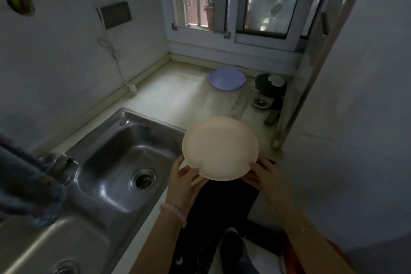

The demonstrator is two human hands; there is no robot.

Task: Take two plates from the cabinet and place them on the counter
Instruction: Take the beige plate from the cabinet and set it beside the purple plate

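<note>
A round cream plate [220, 148] is held level in the air just off the counter's front edge, to the right of the sink. My left hand [185, 176] grips its near left rim, thumb on top. My right hand [260, 173] grips its near right rim. A lilac plate [226, 79] lies flat on the pale counter [173, 95] at the back, below the window. No cabinet shows in this view.
A steel sink [124, 162] with a drain lies to the left, its tap [62, 162] beside a hanging cloth [26, 184]. A dark round object [270, 84] and a small drain [259, 102] are at the back right corner. A wall stands close on the right.
</note>
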